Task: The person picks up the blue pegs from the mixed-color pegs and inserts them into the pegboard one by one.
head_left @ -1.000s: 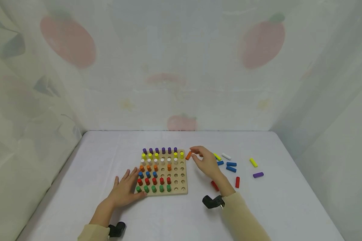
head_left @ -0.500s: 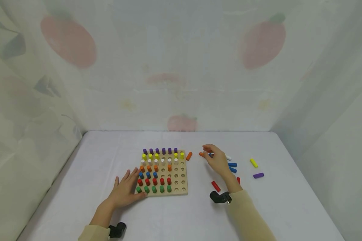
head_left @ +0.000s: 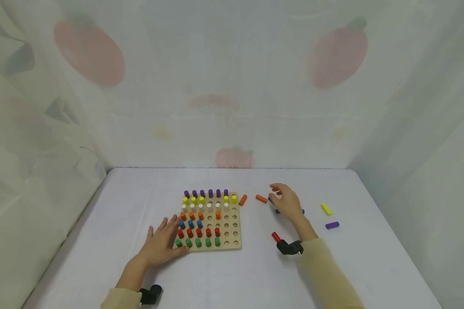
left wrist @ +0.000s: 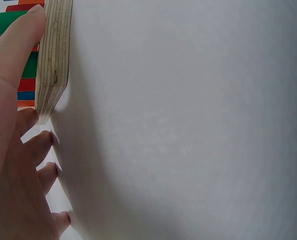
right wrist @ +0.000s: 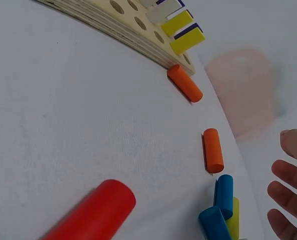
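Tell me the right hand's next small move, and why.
Probably lower the right hand and pinch a blue peg beneath it: the fingers hover open, holding nothing, and the pegboard has empty holes in its blue row.

A white worktop [head_left: 112, 223] fills the lower half of the frame. Left of centre lies a square wooden pegboard [head_left: 230, 245], its left and upper holes filled with rows of coloured pegs. Just off its upper right corner lies an orange peg [head_left: 242, 200], and a second orange peg [head_left: 261, 198] lies a little further right. A red peg [head_left: 275, 236] lies at lower centre right. Toward the right edge lie a yellow peg [head_left: 326, 209] and, below it, a purple peg [head_left: 332, 225].
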Action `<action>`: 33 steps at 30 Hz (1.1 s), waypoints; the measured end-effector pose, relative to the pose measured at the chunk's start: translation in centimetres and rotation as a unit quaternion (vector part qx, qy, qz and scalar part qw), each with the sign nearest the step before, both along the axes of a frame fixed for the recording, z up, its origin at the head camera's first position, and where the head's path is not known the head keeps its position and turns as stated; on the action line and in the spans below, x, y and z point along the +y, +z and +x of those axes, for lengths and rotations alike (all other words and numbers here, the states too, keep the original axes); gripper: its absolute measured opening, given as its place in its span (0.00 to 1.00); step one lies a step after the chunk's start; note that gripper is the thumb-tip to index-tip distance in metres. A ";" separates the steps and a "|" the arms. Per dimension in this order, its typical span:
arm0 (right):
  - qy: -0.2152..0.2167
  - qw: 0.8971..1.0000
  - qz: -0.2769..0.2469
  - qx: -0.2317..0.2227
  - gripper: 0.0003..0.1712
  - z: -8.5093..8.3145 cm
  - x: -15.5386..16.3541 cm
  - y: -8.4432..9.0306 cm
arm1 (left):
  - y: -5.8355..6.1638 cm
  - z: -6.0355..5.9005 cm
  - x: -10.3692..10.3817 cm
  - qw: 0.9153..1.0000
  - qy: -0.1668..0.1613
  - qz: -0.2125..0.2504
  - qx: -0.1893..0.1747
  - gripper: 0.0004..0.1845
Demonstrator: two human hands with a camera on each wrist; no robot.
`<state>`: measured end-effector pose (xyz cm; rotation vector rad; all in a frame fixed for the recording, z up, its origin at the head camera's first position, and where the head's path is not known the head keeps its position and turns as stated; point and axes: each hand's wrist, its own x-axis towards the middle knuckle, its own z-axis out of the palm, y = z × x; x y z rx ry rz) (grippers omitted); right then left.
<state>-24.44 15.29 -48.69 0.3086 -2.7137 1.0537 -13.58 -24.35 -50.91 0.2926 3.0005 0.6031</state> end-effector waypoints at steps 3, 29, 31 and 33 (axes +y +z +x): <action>-0.005 1.000 0.008 -0.008 0.18 -0.1 0.2 -0.1 | 0.0 0.0 0.0 1.000 -0.001 0.001 0.001 0.55; -0.039 0.994 0.092 -0.047 0.15 0.0 0.1 -1.8 | 0.3 0.2 0.2 1.000 0.003 0.002 0.001 0.55; -0.042 0.993 0.095 -0.050 0.15 0.0 0.0 -1.8 | 0.3 0.2 0.2 1.000 0.004 0.000 0.001 0.55; -0.044 0.993 0.099 -0.051 0.15 0.1 0.0 -1.8 | 0.3 0.2 0.2 1.000 0.003 0.000 0.001 0.55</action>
